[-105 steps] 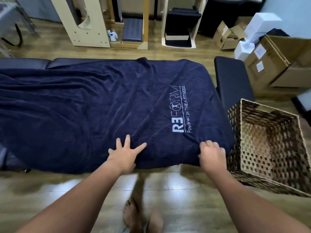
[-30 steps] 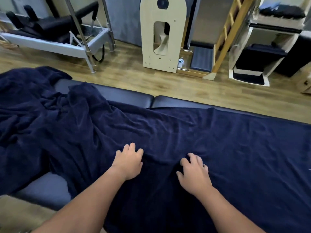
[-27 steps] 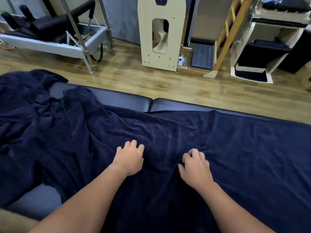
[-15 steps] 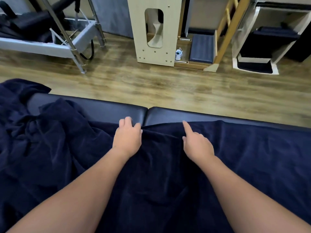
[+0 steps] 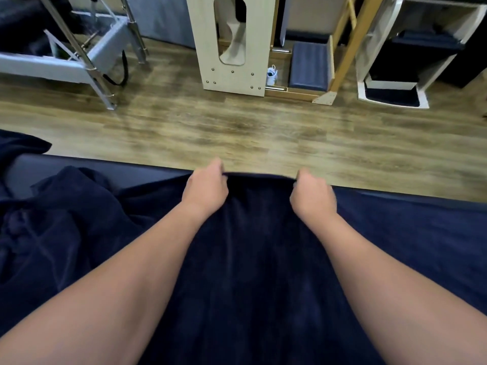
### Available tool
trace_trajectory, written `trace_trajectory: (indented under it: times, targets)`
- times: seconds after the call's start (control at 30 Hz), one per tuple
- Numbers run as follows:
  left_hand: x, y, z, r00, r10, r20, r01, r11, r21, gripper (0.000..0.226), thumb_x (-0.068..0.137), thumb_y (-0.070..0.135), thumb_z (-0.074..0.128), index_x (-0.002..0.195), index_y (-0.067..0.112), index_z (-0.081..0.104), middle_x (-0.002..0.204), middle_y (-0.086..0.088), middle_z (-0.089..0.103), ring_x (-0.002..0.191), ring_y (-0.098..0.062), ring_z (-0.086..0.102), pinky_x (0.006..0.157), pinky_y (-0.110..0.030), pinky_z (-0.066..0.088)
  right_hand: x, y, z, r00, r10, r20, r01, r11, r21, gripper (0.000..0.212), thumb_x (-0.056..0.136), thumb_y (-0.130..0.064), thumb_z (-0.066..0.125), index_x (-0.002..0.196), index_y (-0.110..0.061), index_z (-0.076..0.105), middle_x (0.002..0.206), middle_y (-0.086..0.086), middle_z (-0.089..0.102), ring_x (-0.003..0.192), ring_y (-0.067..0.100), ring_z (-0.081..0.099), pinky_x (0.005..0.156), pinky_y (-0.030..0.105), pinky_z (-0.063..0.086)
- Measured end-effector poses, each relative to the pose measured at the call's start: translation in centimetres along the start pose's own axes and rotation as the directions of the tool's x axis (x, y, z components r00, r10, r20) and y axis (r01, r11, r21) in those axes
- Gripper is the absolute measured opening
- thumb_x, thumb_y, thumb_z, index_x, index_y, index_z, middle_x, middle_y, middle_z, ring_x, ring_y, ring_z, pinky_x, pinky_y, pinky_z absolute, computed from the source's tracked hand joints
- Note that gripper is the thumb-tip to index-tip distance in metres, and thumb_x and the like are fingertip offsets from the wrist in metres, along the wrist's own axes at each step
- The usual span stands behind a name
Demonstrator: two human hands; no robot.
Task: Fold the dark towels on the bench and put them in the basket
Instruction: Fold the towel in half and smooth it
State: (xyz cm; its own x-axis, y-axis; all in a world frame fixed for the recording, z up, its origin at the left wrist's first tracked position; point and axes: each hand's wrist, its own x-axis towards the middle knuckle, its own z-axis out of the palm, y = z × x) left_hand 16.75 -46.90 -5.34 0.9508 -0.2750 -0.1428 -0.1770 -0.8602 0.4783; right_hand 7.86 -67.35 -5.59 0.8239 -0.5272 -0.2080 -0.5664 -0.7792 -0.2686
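Observation:
A dark navy towel [image 5: 258, 254] lies spread over the padded bench [image 5: 110, 169], which shows bare only at the far left. My left hand [image 5: 207, 188] and my right hand [image 5: 312, 193] both grip the towel's far edge, a hand's width apart, fingers curled round the hem. The stretch of edge between them is lifted slightly off the bench. More dark towel fabric [image 5: 47, 222] lies bunched in folds at the left. The basket is out of view.
Beyond the bench is wooden floor [image 5: 237, 127]. Against the far wall stand a metal-framed exercise machine [image 5: 79, 59], a pale wooden unit [image 5: 232, 43] with a ladder-like frame [image 5: 350, 43], and a white-framed box [image 5: 405, 61].
My hands slid across the towel to its far edge and closed on the hem; half a second ago they lay flat on the fabric, the right one pointing. The view tilted forward.

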Motion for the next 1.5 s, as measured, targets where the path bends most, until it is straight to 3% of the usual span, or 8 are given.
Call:
trace_trajectory:
  times: [0.17,0.3,0.4,0.77,1.1,1.3,1.43,1.5]
  targets:
    - [-0.7,-1.8,0.4,0.93,0.09,0.355,-0.1,0.995,0.01,0.072,0.09,0.027,0.07,0.147,0.025,0.026,0.151,-0.004,0.036,0.15,-0.032,0.022,0.112,-0.056,0.034,0.8,-0.8,1.2,0.983,-0.067,0.17,0.048,0.993,0.111,0.014,0.096,-0.009,0.051,0.102,-0.019,0.058,0.11,0.006,0.06,0.105,0.034,0.054,0.102,0.062,0.038]
    - [-4.2,-4.6,1.5,0.91,0.085,0.406,-0.224,0.924,0.31,0.077,0.098,0.032,0.061,0.16,0.027,0.016,0.169,-0.005,-0.011,0.156,-0.025,-0.013,0.122,-0.06,0.017,-2.1,-0.7,3.5,0.963,-0.118,0.244,0.15,0.982,-0.118,0.045,0.099,-0.026,0.052,0.142,-0.021,0.042,0.163,0.012,0.013,0.151,0.04,0.001,0.11,0.075,0.016]
    - [-6.7,-5.5,1.4,0.934,0.109,0.341,-0.237,0.903,0.359,0.063,0.102,0.035,0.053,0.157,0.023,0.024,0.169,-0.008,-0.007,0.156,-0.029,-0.006,0.119,-0.057,0.028,-5.6,-1.3,5.0,0.967,-0.118,0.226,0.156,0.974,-0.163,0.067,0.097,-0.023,0.048,0.157,-0.023,0.016,0.165,0.016,-0.011,0.151,0.044,-0.011,0.115,0.069,0.014]
    - [-10.6,-12.6,-6.7,0.995,0.042,0.088,-0.086,0.813,0.577,0.034,0.092,0.018,0.051,0.125,0.018,0.054,0.136,-0.007,0.046,0.12,-0.031,0.047,0.089,-0.046,0.047,-16.8,-6.9,7.6,0.87,-0.396,0.295,0.441,0.891,-0.103,0.054,0.099,-0.041,0.05,0.147,-0.02,0.035,0.16,0.008,0.023,0.15,0.034,0.014,0.117,0.058,0.023]
    - [-9.6,-27.6,-16.2,0.922,-0.385,0.037,0.321,0.815,0.483,0.068,0.089,0.055,0.065,0.14,0.023,0.034,0.138,-0.014,0.041,0.129,-0.037,0.04,0.099,-0.055,0.039,-20.0,-17.7,9.0,0.927,-0.302,0.224,0.347,0.917,-0.198,0.045,0.096,-0.042,0.055,0.136,-0.022,0.051,0.153,0.005,0.034,0.142,0.031,0.028,0.112,0.051,0.033]
    - [-9.9,-30.2,-19.2,0.999,-0.011,-0.043,0.026,0.925,0.378,0.029,0.091,0.042,0.066,0.107,0.019,0.058,0.114,-0.003,0.056,0.118,-0.03,0.047,0.092,-0.048,0.044,-25.6,-28.9,11.0,0.844,-0.472,0.255,0.485,0.875,0.016,0.063,0.095,-0.057,0.052,0.148,-0.025,0.038,0.138,-0.002,0.048,0.125,0.026,0.048,0.098,0.042,0.048]
    - [-10.0,-29.6,-21.8,0.976,0.148,0.157,-0.136,0.987,-0.086,0.028,0.086,0.027,0.07,0.076,0.018,0.046,0.07,0.003,0.065,0.077,-0.02,0.068,0.065,-0.037,0.048,-27.6,-33.3,13.3,0.879,-0.297,0.373,0.316,0.949,0.012,0.101,0.086,-0.058,0.066,0.158,-0.022,0.006,0.14,0.003,0.045,0.127,0.029,0.049,0.091,0.042,0.047]
    - [-10.2,-29.3,-22.2,0.943,0.181,0.281,-0.103,0.957,-0.272,0.031,0.086,0.019,0.072,0.077,0.018,0.042,0.064,0.0,0.07,0.061,-0.014,0.07,0.064,-0.036,0.056,-28.0,-33.6,14.3,0.883,-0.29,0.369,0.337,0.939,-0.066,0.071,0.091,-0.033,0.067,0.147,-0.013,0.029,0.129,0.008,0.055,0.117,0.031,0.057,0.083,0.038,0.047]
